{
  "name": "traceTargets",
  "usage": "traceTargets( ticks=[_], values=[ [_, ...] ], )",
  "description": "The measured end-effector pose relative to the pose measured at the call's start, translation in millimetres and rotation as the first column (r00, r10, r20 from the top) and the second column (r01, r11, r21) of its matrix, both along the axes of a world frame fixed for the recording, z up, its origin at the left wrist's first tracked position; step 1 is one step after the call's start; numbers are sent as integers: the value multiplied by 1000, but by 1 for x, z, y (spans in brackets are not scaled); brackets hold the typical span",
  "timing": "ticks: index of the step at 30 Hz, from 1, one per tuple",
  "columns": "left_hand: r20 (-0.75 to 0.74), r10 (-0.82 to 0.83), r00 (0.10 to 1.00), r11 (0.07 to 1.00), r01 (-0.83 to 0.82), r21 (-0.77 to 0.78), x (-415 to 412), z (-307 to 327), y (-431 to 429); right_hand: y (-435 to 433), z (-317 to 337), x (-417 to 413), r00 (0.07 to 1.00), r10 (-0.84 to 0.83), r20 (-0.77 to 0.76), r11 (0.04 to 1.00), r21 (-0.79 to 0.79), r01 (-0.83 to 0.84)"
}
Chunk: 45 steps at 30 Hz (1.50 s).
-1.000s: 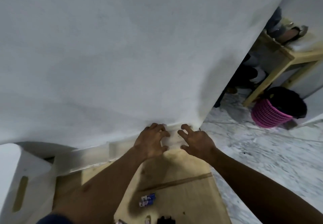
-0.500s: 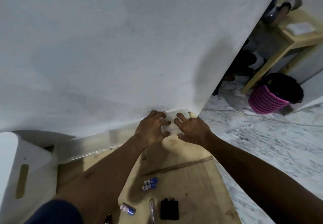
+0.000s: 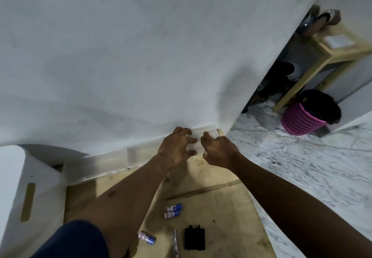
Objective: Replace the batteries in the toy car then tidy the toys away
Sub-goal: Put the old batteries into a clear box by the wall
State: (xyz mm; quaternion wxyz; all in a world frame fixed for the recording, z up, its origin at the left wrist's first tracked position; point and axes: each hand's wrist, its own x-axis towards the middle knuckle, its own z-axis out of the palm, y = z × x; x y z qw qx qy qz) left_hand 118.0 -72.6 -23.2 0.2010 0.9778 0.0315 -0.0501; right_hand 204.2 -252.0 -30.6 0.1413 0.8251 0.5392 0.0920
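1. White plaster wall (image 3: 141, 56) fills most of the view, faint grey smudges, ends at a corner on the right.
2. Pale plywood tabletop (image 3: 221, 207) butts against the wall base, scuffed, one dark seam across it.
3. White marble floor (image 3: 302, 167) with grey veining, right of the tabletop.
4. Light wooden table (image 3: 330, 56) in the upper right, past the corner; dark space beneath, contents unclear.
5. Pink lattice bin (image 3: 302, 121) with black liner stands on the floor beside that table's leg.
6. White box (image 3: 24, 187) with a slot handle, far left.
7. Light dim, even, soft shadows.
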Motion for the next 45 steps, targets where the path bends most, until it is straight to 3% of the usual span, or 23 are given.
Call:
traceTargets(
  ticks=[6, 11, 13, 15, 19, 22, 25, 29, 35, 38, 41, 43, 45],
  values=[
    [-21, 5, 1000, 999, -6, -33, -1, 10, 3, -8, 25, 28, 974, 158, -163, 986, 73, -148],
    [53, 15, 998, 998, -13, -53, 1, 25, 6, -14, 49, 34, 974, 87, -211, 947, 320, -15],
    [73, 100, 992, 987, -90, -132, 4, 30, 6, -21, 56, 29, 969, 38, -244, 876, 475, 85],
    [78, 187, 979, 964, -168, -206, 10, 36, 6, -27, 52, 25, 969, 54, -240, 845, 528, 84],
    [61, 261, 963, 937, -237, -257, 18, 39, 5, -13, 34, 28, 948, 156, -277, 934, 355, -51],
    [70, 270, 960, 930, -241, -278, 21, 35, 7, 21, 29, 37, 905, 39, -423, 995, 97, 3],
    [95, 271, 958, 929, -234, -287, 24, 32, 8, 44, 14, 48, 827, -37, -562, 998, -56, 7],
    [152, 267, 952, 934, -217, -285, 23, 29, 7, 55, -17, 55, 779, -180, -600, 964, -265, 18],
    [152, 291, 944, 924, -237, -299, 20, 29, 6, 55, -15, 52, 699, -218, -681, 967, -247, 62],
    [141, 289, 947, 918, -233, -320, 18, 32, 4, 38, 12, 46, 672, -180, -719, 984, -137, 117],
    [103, 287, 952, 909, -237, -344, 13, 33, 0, 12, 39, 34, 776, 29, -630, 973, 197, 124],
    [82, 284, 955, 911, -242, -335, 9, 32, -2, -4, 49, 25, 854, 149, -499, 844, 514, 153],
    [79, 264, 961, 921, -227, -317, 2, 30, -4, -15, 56, 17, 897, 154, -414, 727, 662, 181]
  ],
)
